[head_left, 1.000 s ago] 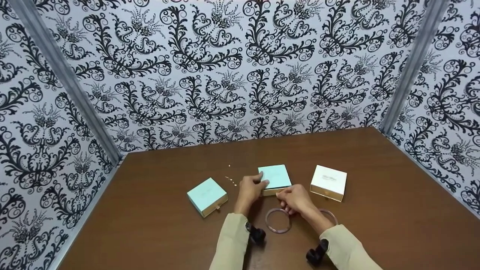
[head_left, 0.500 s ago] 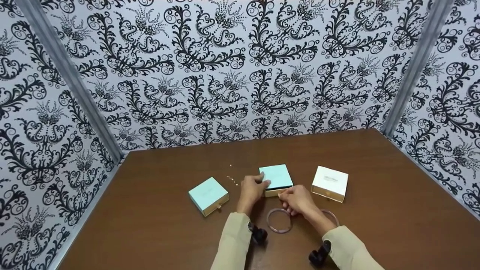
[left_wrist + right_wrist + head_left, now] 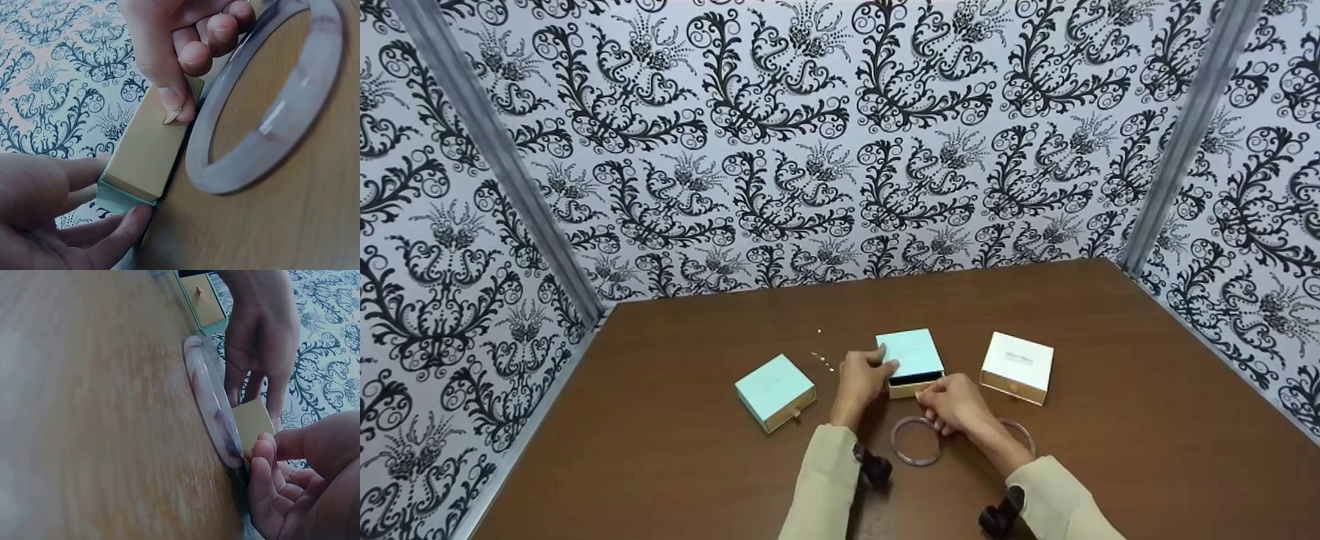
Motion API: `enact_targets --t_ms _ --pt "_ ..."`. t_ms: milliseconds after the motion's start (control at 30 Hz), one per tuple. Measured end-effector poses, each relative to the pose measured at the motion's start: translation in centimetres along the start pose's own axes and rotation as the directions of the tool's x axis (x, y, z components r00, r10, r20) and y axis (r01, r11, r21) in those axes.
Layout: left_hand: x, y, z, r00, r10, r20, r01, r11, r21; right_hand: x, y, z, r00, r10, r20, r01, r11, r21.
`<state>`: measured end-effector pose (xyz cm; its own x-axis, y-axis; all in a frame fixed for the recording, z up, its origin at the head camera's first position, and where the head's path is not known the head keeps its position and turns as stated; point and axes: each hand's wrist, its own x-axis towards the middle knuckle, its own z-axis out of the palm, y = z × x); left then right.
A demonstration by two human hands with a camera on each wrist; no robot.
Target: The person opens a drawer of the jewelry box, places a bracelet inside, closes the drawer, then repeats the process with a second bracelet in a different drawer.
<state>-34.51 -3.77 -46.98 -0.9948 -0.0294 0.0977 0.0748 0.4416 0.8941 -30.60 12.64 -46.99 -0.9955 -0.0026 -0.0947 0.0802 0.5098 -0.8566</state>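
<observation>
Patterned walls box in your brown counter (image 3: 1110,420). Your left hand (image 3: 861,379) clamps the middle teal box (image 3: 911,352) to steady its sleeve, while your right hand (image 3: 952,401) pinches its gold drawer (image 3: 906,389), partly drawn out, beside the bangle (image 3: 916,441).

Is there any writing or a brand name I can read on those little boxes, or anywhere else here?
None can be read.
White box: faint script on the lid, too small and blurred to read.
Middle teal box, held by the left hand: a faint mark, illegible.
Left teal box: likewise illegible.
Wallpaper: pattern only, no words.
</observation>
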Motion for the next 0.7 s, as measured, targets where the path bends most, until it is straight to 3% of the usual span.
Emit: enact_targets --t_ms 700 --pt "-0.04 -0.2 0.05 1.0 0.004 -0.014 -0.004 1.0 0.004 -0.95 0.11 -0.27 0.999 -0.02 0.035 0.02 1.0 0.003"
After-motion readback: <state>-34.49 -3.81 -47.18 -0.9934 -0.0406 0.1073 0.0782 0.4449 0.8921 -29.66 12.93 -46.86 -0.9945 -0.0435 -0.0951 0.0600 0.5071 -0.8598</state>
